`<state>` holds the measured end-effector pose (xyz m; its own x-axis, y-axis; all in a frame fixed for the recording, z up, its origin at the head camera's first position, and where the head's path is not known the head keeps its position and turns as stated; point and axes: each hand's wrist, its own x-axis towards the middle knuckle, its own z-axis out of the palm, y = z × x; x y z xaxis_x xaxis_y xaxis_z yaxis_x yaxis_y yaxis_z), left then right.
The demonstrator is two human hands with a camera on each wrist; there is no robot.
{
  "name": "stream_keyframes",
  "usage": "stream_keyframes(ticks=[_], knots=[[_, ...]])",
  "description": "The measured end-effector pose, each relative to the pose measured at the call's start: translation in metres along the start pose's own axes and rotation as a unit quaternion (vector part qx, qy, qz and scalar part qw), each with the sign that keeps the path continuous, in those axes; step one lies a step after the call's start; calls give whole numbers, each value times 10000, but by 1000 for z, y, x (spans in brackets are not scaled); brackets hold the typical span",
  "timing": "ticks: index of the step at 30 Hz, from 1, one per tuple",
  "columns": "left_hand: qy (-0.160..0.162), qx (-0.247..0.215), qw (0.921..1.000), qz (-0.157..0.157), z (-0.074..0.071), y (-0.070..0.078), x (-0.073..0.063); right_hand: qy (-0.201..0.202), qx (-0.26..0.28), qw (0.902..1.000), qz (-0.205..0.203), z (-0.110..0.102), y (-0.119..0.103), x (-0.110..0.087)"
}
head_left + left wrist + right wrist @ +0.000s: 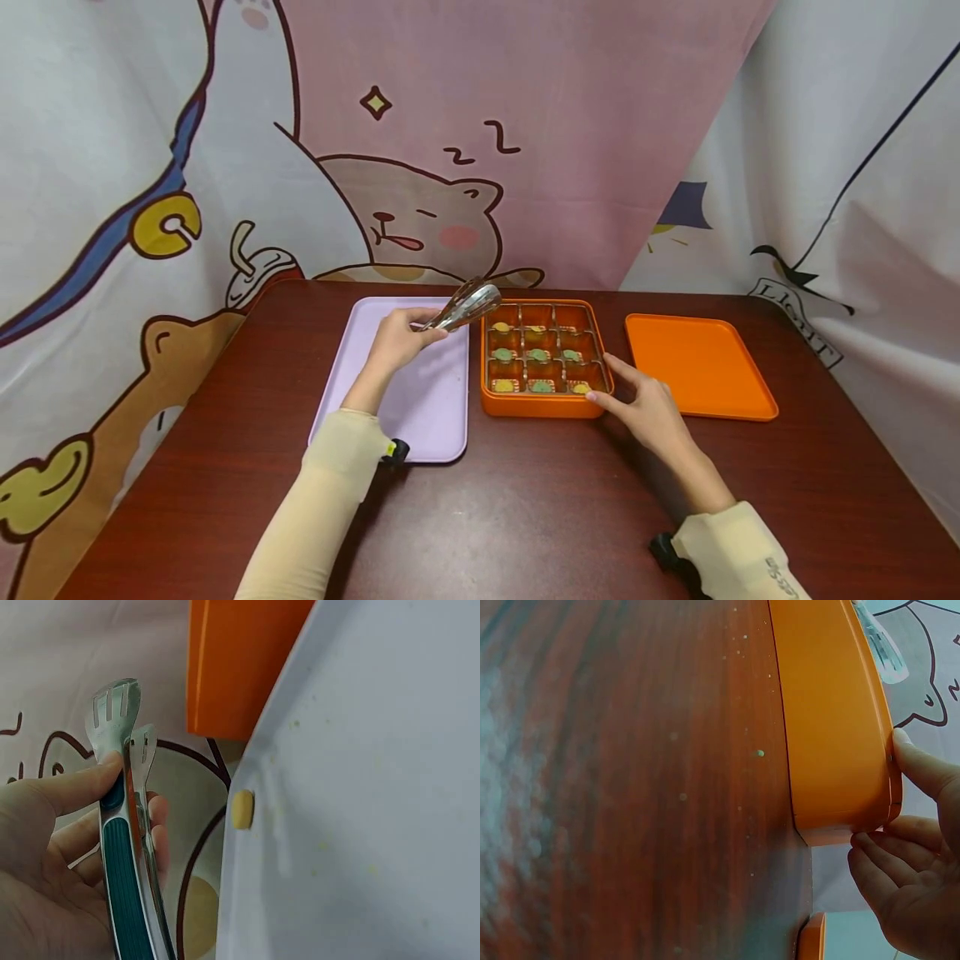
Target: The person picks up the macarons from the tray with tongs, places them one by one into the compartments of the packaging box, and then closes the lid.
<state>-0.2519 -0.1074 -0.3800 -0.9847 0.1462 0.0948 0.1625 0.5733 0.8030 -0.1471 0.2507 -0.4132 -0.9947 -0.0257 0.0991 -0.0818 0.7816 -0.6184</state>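
Observation:
Metal food tongs [468, 306] with teal grips are held in my left hand [405, 335], above the far part of the lilac tray [420, 417]. Their slotted tips point toward the orange box [547, 406] and nothing shows between them. My right hand [647, 408] grips the box at its near right corner, thumb at the rim and fingers along the side. Inside, a clear divider forms three rows of three compartments, with small yellow and green cookies [538, 356] in them. One yellow cookie [241, 809] lies by the tray's edge in the left wrist view.
An orange lid [705, 367] lies flat on the dark brown table [525, 517], to the right of the box. A cartoon-printed curtain [570, 125] hangs behind the table. Crumbs dot the tray, and a small green crumb [760, 753] lies on the table beside the box.

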Motion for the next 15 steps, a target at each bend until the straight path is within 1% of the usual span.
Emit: stream_keyframes(ticks=[4, 10, 15], knots=[[72, -35, 9998, -172, -2, -9, 1, 16, -23, 10000, -10, 0, 0, 0], [139, 35, 9989, -445, -3, -20, 2, -12, 36, 10000, 11, -1, 0, 0], [221, 95, 9980, -587, -3, -27, 3, 27, 28, 10000, -55, 0, 1, 0]])
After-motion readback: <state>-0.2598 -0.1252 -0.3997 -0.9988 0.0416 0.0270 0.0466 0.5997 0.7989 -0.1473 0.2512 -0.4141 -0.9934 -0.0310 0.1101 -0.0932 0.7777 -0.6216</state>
